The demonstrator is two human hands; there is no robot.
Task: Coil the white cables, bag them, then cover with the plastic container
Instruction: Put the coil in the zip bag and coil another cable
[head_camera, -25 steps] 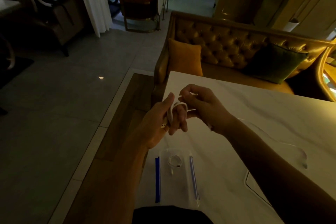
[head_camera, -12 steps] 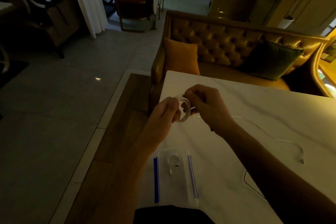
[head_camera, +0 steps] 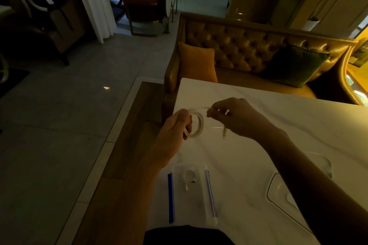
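Note:
My left hand [head_camera: 175,131] pinches a round coil of white cable [head_camera: 196,124] above the near left part of the white table [head_camera: 278,109]. To its right, my right hand [head_camera: 235,117] grips the same cable's loose tail, whose blurred end dangles below the fingers. A clear zip bag [head_camera: 191,195] with blue strips lies flat on the table near me; a small coiled white cable [head_camera: 189,177] is inside it. A clear plastic container [head_camera: 282,193] sits on the table at the right, partly hidden behind my right forearm.
A tufted gold sofa [head_camera: 239,45] with an orange cushion [head_camera: 197,63] and a green cushion [head_camera: 294,65] stands behind the table. Grey tiled floor [head_camera: 69,125] lies to the left, with chairs and a white curtain [head_camera: 93,2] farther back.
My hands have drawn apart: the right hand pulled the cable's loose end out to the right, and the trailing cable that lay across the table is lifted. The coil stays in my left hand.

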